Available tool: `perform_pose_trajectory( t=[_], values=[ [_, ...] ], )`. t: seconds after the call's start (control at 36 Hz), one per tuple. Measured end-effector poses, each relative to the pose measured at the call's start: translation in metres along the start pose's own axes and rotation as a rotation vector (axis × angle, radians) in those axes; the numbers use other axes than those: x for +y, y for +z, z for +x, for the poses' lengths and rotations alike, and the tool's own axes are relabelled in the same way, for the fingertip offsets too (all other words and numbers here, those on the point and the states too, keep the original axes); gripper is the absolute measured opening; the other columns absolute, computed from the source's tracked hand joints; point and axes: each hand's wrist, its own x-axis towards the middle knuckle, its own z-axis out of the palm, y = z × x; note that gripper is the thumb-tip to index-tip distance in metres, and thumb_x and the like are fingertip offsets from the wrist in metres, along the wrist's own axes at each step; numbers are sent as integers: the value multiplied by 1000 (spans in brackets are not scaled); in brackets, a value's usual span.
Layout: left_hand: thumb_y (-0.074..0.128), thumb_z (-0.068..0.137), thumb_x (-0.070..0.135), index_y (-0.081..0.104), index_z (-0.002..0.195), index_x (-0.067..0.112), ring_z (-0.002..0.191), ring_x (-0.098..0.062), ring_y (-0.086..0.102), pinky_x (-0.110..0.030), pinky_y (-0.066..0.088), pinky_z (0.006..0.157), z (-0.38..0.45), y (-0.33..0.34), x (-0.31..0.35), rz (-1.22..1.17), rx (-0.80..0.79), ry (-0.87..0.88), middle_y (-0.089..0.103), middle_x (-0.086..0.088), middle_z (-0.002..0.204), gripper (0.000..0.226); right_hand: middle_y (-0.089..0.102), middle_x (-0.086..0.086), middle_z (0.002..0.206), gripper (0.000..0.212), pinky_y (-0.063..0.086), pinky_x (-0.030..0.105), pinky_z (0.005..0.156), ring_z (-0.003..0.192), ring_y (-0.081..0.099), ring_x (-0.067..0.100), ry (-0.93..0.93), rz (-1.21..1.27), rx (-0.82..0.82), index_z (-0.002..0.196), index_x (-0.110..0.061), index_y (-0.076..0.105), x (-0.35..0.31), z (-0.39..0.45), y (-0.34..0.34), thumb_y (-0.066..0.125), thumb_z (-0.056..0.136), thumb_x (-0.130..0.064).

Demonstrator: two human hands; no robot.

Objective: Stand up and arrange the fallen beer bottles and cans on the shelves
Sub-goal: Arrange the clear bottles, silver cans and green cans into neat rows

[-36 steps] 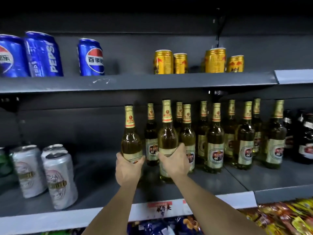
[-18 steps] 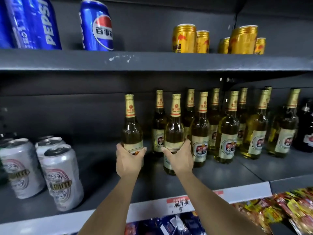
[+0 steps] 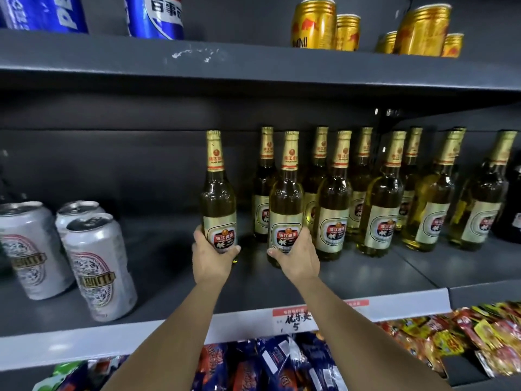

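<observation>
Your left hand [image 3: 212,256] has its grip closed around the base of one beer bottle [image 3: 219,193], fingers wrapped round the lower label. That bottle stands upright on the middle shelf [image 3: 174,289], set apart to the left of the others. Your right hand [image 3: 297,256] has its grip closed around the base of a second bottle [image 3: 286,198], thumb on the left side, fingers curled round the right. This one is also upright and stands just beside the front row of bottles [image 3: 389,193], which runs to the right along the same shelf, all upright, with a second row behind them.

To your left on the middle shelf, three silver cans [image 3: 95,263] stand upright, close together near the front edge. A handwritten price tag [image 3: 296,320] sits on the white shelf lip below your right forearm.

On the upper shelf [image 3: 253,71], blue cola cans [image 3: 153,15] stand at the left and gold cans [image 3: 314,24] at the right, in two small groups. Below the middle shelf, packets of snacks [image 3: 451,340] lie in blue and red-yellow heaps.
</observation>
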Motion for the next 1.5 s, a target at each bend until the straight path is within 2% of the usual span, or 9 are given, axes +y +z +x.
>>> perform_pose_trajectory(
  t=[0.31, 0.67, 0.94, 1.06, 1.17, 1.22, 1.31, 1.36, 1.5],
  values=[
    [85, 72, 16, 35, 124, 13, 102, -26, 59, -41, 51, 91, 27, 5, 0, -24, -81, -67, 58, -3, 108, 72, 52, -1, 132, 87, 48, 39, 91, 123, 50, 20, -12, 69, 36, 142, -16, 31, 8, 0, 13, 81, 74, -35],
    [86, 70, 20, 44, 111, 15, 104, -24, 54, -43, 48, 96, 68, 27, -3, 65, -90, -18, 45, -2, 113, 58, 53, -4, 130, 88, 51, 39, 88, 121, 51, 18, -28, 17, 47, 141, -18, 30, 15, 6, 18, 79, 73, -44],
    [82, 75, 17, 41, 127, 9, 113, -29, 53, -42, 47, 95, 61, 31, 4, 101, -53, -30, 45, -9, 126, 67, 53, -5, 132, 87, 47, 35, 93, 123, 52, 17, -42, 43, 45, 142, -19, 31, 14, 5, 16, 80, 74, -42],
    [80, 77, 19, 31, 143, 7, 126, -34, 42, -46, 41, 98, 47, 32, 4, 137, 62, -44, 40, -16, 136, 83, 58, -6, 128, 83, 47, 33, 93, 119, 55, 16, -46, 71, 27, 140, -20, 35, 13, 5, 15, 80, 74, -39],
    [73, 82, 22, 50, 114, 8, 106, -30, 52, -43, 45, 80, 25, 27, 11, 124, 328, 99, 54, -11, 110, 41, 61, -7, 122, 77, 46, 29, 89, 115, 57, 15, -54, 98, 17, 136, -21, 39, 12, 3, 13, 81, 74, -37],
    [68, 86, 35, 55, 107, 14, 98, -23, 58, -35, 46, 76, 14, 30, 14, 36, 228, 143, 58, -3, 104, 32, 61, -6, 123, 78, 46, 30, 89, 116, 57, 16, -62, 90, 21, 136, -20, 39, 11, 3, 13, 81, 74, -38],
    [62, 83, 58, 53, 125, 25, 103, -13, 60, -31, 49, 87, 0, 40, 27, -75, -178, 93, 61, 9, 112, 53, 59, -4, 124, 79, 46, 33, 90, 116, 57, 18, -75, 87, 24, 137, -19, 38, 10, 1, 13, 81, 74, -37],
    [67, 81, 56, 44, 137, 32, 109, -8, 56, -31, 47, 97, -9, 48, 37, -94, -368, 73, 57, 15, 117, 65, 58, -1, 127, 77, 48, 35, 92, 117, 57, 20, -80, 87, 22, 140, -19, 37, 10, 1, 13, 79, 76, -33],
    [81, 74, 37, 48, 134, 31, 104, -6, 62, -34, 51, 97, -19, 63, 43, -72, -321, 78, 66, 14, 110, 69, 62, 0, 123, 62, 48, 30, 85, 108, 61, 21, -107, 110, 11, 136, -20, 42, 8, 0, 13, 73, 82, -23]
  ],
)
